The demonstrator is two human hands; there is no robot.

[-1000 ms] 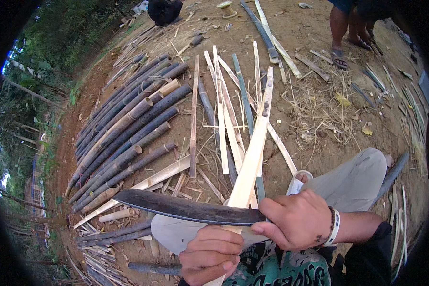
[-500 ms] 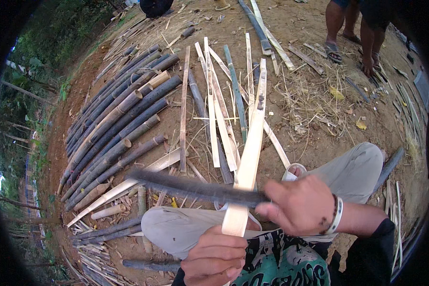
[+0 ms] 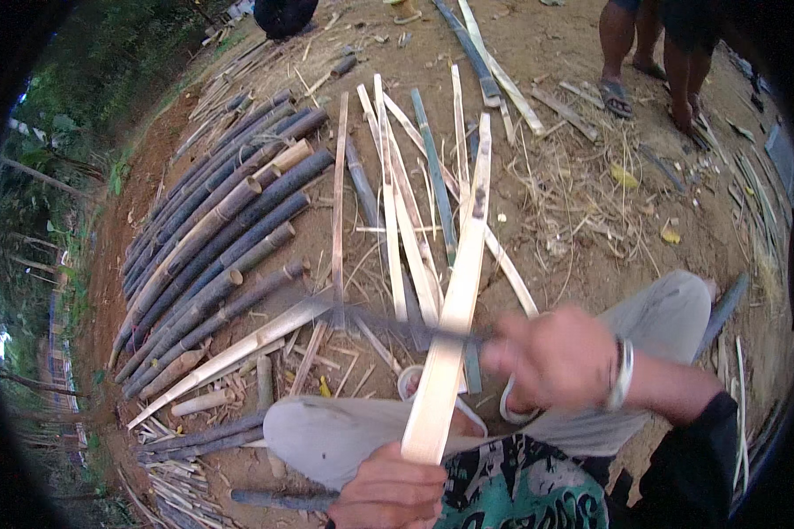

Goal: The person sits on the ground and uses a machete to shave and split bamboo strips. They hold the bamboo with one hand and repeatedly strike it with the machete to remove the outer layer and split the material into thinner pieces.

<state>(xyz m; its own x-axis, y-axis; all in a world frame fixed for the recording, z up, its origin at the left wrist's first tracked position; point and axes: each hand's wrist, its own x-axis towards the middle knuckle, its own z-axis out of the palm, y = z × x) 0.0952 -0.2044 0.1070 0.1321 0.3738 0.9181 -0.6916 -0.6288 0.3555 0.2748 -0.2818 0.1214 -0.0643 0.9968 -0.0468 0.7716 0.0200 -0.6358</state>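
My left hand (image 3: pixel 390 490), low in the middle, is closed around the near end of a long pale bamboo slat (image 3: pixel 454 326). The slat slants up and away between my knees, with a dark patch near its narrow far part. My right hand (image 3: pixel 558 360), smeared by motion, grips a long dark-bladed knife (image 3: pixel 393 326); its handle is hidden in the fist. The blade points left and lies across the middle of the slat; whether it touches the wood I cannot tell.
Dark bamboo poles (image 3: pixel 229 220) are piled at the left. Split bamboo strips (image 3: pixel 406 212) lie on the dirt beyond the slat. My bent knees (image 3: pixel 318 436) flank the work. At the far right, another person's hand (image 3: pixel 682 117) reaches down beside their sandalled feet. Dry shavings (image 3: pixel 573 194) litter the ground.
The knife has moved away from me, farther up the slat, and its blade is now more blurred. My left hand and the slat's near end have shifted slightly down and left.
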